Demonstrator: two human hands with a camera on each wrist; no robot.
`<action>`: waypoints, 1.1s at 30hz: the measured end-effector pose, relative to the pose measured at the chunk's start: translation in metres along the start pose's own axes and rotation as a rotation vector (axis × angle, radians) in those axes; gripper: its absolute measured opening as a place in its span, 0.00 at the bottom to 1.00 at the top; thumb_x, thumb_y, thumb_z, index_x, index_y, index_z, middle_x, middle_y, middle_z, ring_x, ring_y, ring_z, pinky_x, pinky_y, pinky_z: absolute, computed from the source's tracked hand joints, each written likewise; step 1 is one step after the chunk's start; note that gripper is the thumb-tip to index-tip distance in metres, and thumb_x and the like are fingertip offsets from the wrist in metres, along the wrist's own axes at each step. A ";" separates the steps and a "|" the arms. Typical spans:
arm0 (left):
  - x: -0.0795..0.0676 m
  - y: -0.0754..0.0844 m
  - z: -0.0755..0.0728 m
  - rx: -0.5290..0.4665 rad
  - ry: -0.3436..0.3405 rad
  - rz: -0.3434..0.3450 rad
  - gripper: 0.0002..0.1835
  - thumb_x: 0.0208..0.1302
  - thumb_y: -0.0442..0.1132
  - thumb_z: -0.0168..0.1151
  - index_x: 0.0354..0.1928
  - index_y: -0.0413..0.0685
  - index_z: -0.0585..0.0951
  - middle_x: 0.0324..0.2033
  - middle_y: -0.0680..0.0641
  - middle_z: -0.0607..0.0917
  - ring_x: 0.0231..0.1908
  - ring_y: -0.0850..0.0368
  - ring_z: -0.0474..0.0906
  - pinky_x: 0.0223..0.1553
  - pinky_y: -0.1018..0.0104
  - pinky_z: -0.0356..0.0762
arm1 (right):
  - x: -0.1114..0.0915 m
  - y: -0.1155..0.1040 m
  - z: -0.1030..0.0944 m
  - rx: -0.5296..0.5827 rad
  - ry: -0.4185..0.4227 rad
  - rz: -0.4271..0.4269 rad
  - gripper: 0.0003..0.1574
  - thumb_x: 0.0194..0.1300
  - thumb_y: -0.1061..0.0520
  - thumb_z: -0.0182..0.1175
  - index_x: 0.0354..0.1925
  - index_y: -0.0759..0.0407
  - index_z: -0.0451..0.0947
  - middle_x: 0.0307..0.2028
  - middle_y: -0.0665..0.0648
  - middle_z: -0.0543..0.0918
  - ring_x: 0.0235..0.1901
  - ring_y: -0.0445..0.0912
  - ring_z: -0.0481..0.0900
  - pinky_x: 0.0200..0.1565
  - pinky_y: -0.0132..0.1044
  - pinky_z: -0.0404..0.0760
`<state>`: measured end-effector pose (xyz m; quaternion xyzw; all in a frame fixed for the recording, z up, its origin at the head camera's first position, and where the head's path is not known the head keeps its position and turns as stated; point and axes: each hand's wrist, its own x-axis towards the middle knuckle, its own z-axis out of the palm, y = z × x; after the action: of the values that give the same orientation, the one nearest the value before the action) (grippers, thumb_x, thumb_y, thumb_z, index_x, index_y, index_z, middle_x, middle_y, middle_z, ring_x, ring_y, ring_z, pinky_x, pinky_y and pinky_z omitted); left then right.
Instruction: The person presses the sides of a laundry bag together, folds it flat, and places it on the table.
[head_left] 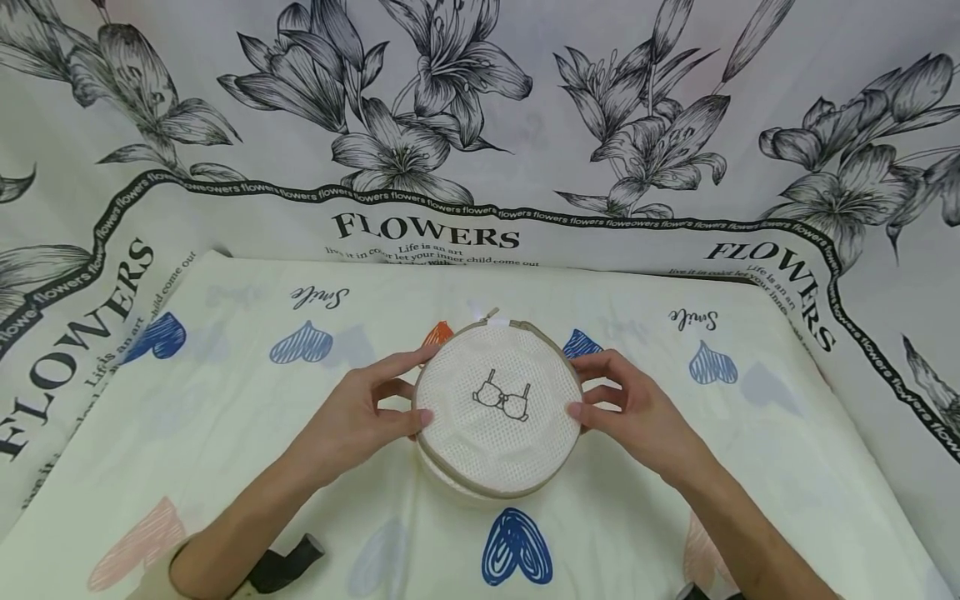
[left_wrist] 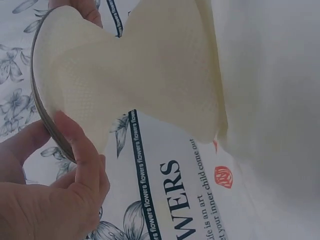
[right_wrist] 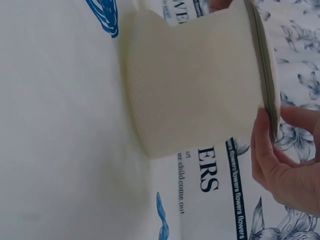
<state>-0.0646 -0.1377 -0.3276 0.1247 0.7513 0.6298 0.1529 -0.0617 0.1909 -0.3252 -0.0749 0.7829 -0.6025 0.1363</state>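
Between the two hands stands a round white mesh laundry bag (head_left: 498, 454), its flat lid facing up with a small line drawing like a bra. A beige zipper (head_left: 556, 340) runs round the lid's edge, with the pull (head_left: 491, 315) at the far side. My left hand (head_left: 367, 408) grips the left rim, thumb on top. On the opposite rim, my right hand (head_left: 637, 408) pinches with its thumb over the lid. In the left wrist view, the bag's soft side (left_wrist: 165, 75) sags inward below the rim. From the right wrist, its base (right_wrist: 137, 110) appears to touch the tablecloth.
A pale tablecloth (head_left: 247, 450) with hearts and "Smile" lettering covers the table. Behind it rises a white cloth (head_left: 637, 250) printed with black lilies and "FLOWERS". A black strap piece (head_left: 288, 568) shows by the left forearm.
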 end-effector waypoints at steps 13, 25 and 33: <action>0.000 -0.002 0.005 -0.010 0.106 -0.091 0.33 0.56 0.33 0.74 0.65 0.56 0.77 0.57 0.43 0.80 0.41 0.48 0.85 0.38 0.58 0.86 | -0.002 0.007 0.004 -0.012 -0.032 0.044 0.44 0.61 0.59 0.70 0.72 0.50 0.64 0.54 0.65 0.70 0.44 0.54 0.82 0.42 0.41 0.86; 0.005 -0.006 0.007 0.049 0.126 -0.084 0.34 0.56 0.31 0.73 0.66 0.54 0.75 0.62 0.48 0.74 0.51 0.50 0.81 0.39 0.61 0.86 | -0.005 0.010 0.006 -0.142 0.036 0.096 0.42 0.59 0.53 0.73 0.67 0.46 0.66 0.63 0.54 0.69 0.46 0.51 0.82 0.44 0.40 0.84; 0.004 -0.010 0.008 0.108 0.158 -0.083 0.30 0.57 0.33 0.74 0.62 0.55 0.78 0.62 0.50 0.76 0.54 0.49 0.80 0.38 0.63 0.86 | -0.003 0.017 0.013 -0.191 0.000 0.021 0.53 0.56 0.58 0.74 0.74 0.47 0.58 0.65 0.57 0.66 0.45 0.52 0.79 0.42 0.37 0.85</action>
<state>-0.0649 -0.1302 -0.3389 0.0517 0.7985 0.5893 0.1121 -0.0542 0.1845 -0.3439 -0.0795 0.8375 -0.5235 0.1348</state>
